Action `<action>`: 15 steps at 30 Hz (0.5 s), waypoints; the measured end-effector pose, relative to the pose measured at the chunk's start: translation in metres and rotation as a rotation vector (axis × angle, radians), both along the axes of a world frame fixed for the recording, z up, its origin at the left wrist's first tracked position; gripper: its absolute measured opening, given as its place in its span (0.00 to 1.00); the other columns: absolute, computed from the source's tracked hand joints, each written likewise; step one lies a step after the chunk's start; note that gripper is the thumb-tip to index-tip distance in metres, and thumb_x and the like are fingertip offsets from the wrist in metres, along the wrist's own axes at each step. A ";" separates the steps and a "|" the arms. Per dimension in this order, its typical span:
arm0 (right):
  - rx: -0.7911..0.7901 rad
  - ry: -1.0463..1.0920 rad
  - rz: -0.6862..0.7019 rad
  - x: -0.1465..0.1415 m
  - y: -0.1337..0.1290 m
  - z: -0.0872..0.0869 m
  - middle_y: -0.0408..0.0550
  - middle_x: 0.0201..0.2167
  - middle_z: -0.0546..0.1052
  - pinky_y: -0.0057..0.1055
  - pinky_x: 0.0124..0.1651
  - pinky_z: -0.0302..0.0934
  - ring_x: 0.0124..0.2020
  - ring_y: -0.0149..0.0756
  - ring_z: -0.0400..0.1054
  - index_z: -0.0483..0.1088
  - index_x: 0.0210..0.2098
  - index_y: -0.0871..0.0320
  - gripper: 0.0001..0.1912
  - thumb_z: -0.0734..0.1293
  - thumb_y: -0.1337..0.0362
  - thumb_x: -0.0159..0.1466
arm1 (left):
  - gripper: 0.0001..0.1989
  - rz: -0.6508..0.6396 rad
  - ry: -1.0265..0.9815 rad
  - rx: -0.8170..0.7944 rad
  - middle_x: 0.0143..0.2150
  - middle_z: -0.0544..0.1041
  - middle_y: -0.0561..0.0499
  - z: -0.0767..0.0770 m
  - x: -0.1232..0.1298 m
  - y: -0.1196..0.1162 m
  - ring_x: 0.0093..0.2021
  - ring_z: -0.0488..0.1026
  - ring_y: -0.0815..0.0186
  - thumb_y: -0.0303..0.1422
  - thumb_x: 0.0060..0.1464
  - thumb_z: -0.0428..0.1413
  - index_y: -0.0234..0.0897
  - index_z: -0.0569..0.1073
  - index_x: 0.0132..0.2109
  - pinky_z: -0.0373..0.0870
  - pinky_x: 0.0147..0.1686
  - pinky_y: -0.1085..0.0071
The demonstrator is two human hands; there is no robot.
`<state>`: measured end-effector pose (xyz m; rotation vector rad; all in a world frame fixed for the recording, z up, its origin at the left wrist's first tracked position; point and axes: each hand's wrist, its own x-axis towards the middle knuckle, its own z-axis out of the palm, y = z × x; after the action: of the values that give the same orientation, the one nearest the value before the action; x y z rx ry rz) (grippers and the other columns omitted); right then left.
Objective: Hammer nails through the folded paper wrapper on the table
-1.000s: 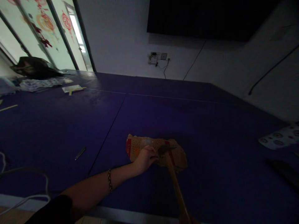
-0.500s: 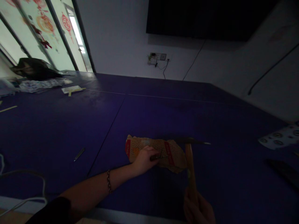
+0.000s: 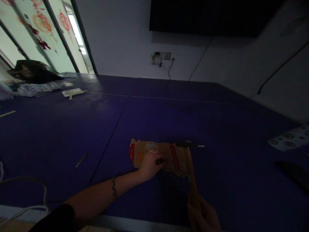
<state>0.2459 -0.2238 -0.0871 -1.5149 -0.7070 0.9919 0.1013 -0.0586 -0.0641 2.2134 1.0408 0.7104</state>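
My left hand (image 3: 151, 163) rests on a piece of cardboard (image 3: 140, 151) with a dotted pattern and red bands. Its fingers are curled closed around a small dark piece (image 3: 159, 161), too dim to name, which shows at the fingertips. At the bottom right, my right hand (image 3: 204, 214) is wrapped around the wooden handle of a hammer (image 3: 193, 180). The hammer's dark head, with a bright tip pointing right, is over or just beyond the cardboard's right end; whether it touches I cannot tell.
The purple tabletop (image 3: 145, 119) spreads around. Tweezers (image 3: 81, 159) lie to the left, near white cables (image 3: 29, 183). At the right are a white patterned object (image 3: 288, 140) and a dark flat object (image 3: 293, 174). A dark bag (image 3: 33, 71) sits far left.
The hammer and my right hand have shifted a little to the left, so the handle top now overlaps the cardboard's right end. My left hand stays on the cardboard.
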 end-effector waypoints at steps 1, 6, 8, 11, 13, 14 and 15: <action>0.002 -0.044 0.024 0.001 0.000 0.000 0.39 0.17 0.65 0.22 0.18 0.54 0.18 0.27 0.58 0.71 0.32 0.60 0.19 0.69 0.51 0.48 | 0.02 0.001 0.003 0.008 0.30 0.73 0.51 0.000 0.000 0.000 0.34 0.67 0.65 0.27 0.45 0.57 0.36 0.74 0.31 0.62 0.35 0.71; -0.002 -0.177 0.028 0.004 -0.001 0.001 0.43 0.20 0.69 0.24 0.21 0.57 0.19 0.31 0.61 0.71 0.33 0.61 0.21 0.69 0.51 0.47 | 0.02 -0.009 0.018 0.039 0.29 0.73 0.51 -0.002 0.001 0.000 0.34 0.67 0.65 0.26 0.46 0.56 0.35 0.73 0.30 0.62 0.35 0.71; -0.008 -0.166 0.009 0.003 -0.002 0.001 0.43 0.20 0.69 0.24 0.21 0.57 0.19 0.31 0.61 0.71 0.34 0.61 0.21 0.69 0.51 0.47 | 0.02 -0.016 0.025 0.046 0.29 0.72 0.51 -0.002 0.001 -0.001 0.33 0.67 0.65 0.26 0.45 0.56 0.35 0.73 0.30 0.62 0.35 0.71; -0.007 -0.141 -0.011 0.002 0.000 0.000 0.43 0.20 0.70 0.24 0.22 0.58 0.20 0.31 0.62 0.71 0.34 0.61 0.22 0.69 0.51 0.47 | 0.01 -0.017 0.048 0.060 0.29 0.72 0.51 0.000 0.000 -0.001 0.32 0.66 0.65 0.26 0.46 0.56 0.35 0.72 0.29 0.62 0.34 0.71; 0.000 -0.141 -0.008 0.003 0.000 0.001 0.43 0.21 0.70 0.24 0.22 0.58 0.21 0.32 0.62 0.71 0.34 0.61 0.21 0.69 0.51 0.47 | 0.01 -0.018 0.061 0.063 0.28 0.72 0.51 0.001 0.000 -0.001 0.32 0.66 0.65 0.26 0.46 0.56 0.35 0.73 0.29 0.62 0.34 0.71; -0.005 -0.145 0.002 0.003 0.000 0.003 0.44 0.21 0.70 0.25 0.22 0.58 0.21 0.32 0.63 0.71 0.33 0.61 0.22 0.69 0.51 0.46 | 0.01 -0.017 0.062 0.060 0.28 0.72 0.51 0.001 0.000 -0.001 0.32 0.66 0.65 0.26 0.46 0.56 0.35 0.73 0.29 0.62 0.34 0.71; -0.017 -0.152 0.015 0.004 0.000 0.005 0.43 0.20 0.70 0.25 0.21 0.57 0.20 0.32 0.62 0.71 0.33 0.61 0.21 0.70 0.51 0.46 | 0.01 -0.013 0.058 0.057 0.29 0.72 0.51 0.001 0.000 -0.001 0.33 0.67 0.65 0.27 0.46 0.57 0.35 0.73 0.29 0.62 0.34 0.71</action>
<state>0.2497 -0.2242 -0.0823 -1.6148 -0.8199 0.9022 0.1013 -0.0597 -0.0632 2.2996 1.0458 0.6821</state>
